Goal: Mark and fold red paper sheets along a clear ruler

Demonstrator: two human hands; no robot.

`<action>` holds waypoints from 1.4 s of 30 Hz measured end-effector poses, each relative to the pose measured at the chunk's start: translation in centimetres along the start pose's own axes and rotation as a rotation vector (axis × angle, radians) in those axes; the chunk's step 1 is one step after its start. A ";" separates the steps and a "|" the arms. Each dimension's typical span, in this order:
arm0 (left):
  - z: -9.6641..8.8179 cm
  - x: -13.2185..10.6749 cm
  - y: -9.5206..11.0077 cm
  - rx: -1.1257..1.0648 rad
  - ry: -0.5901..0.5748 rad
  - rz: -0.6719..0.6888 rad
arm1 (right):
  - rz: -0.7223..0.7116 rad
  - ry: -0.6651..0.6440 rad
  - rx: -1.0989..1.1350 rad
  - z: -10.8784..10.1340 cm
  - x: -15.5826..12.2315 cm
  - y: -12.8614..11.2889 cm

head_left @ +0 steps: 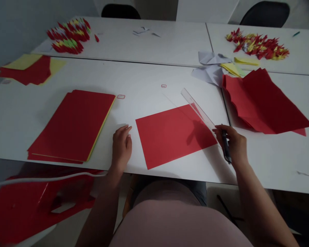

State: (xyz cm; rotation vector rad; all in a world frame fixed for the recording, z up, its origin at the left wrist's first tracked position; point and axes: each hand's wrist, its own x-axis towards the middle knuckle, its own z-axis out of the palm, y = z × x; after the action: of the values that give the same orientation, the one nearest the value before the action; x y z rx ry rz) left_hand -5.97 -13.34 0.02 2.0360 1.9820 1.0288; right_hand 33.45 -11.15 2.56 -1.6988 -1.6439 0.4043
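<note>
A single red paper sheet (170, 133) lies on the white table (144, 79) right in front of me. A clear plastic ruler (197, 107) lies slanted across the sheet's right corner. My right hand (233, 144) is closed around a dark pen or knife (226, 147) and touches the ruler's near end. My left hand (122, 145) rests flat on the table just left of the sheet, fingers together and extended, holding nothing.
A stack of red sheets over yellow ones (73, 125) lies to the left. Loose red sheets (262, 101) lie to the right, with grey and yellow folded papers (216, 67) behind. Piles of small folded pieces (69, 36) (257, 44) sit far back. A red plastic bag (28, 206) hangs below the table.
</note>
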 end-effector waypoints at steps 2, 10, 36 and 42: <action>-0.5 0.1 -0.7 0.006 0.021 -0.031 | -0.003 0.015 0.008 -0.1 -0.1 0.2; -1.1 0.2 -0.7 0.002 0.022 -0.079 | -0.020 -0.045 -0.019 0.3 -0.8 0.3; 3.4 1.1 3.8 -0.119 -0.102 -0.015 | -0.566 -0.489 -0.152 9.8 -6.8 -11.2; 3.6 1.7 3.3 -0.043 -0.135 -0.035 | -0.457 -0.402 -0.042 7.4 -3.4 -7.8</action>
State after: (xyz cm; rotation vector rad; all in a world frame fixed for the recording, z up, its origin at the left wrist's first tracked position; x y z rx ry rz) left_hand -1.39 -10.88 -0.31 1.9852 1.9040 0.8940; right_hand 22.39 -12.99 1.90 -1.2644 -2.2768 0.5077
